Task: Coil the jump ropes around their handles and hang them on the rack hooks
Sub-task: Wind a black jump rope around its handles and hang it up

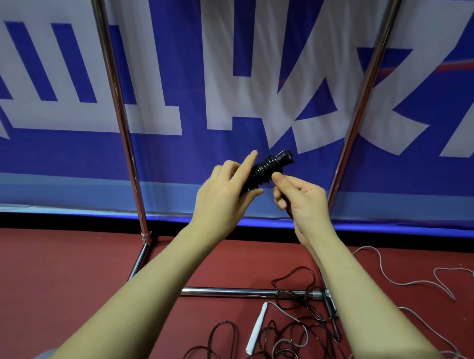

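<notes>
Single head-worn view, forward and down, close over hands [259,194]

Arms: two forearms, bare from elbow to wrist, no sleeves in view.
Hands: left hand [222,192] and right hand [300,196] bare, no gloves, rings or watch.
Clothing: grey fabric at lower left edge.

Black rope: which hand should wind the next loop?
Probably the right hand. It pinches the loose black rope just below the coil, while the left hand holds the wrapped handles steady.
</notes>
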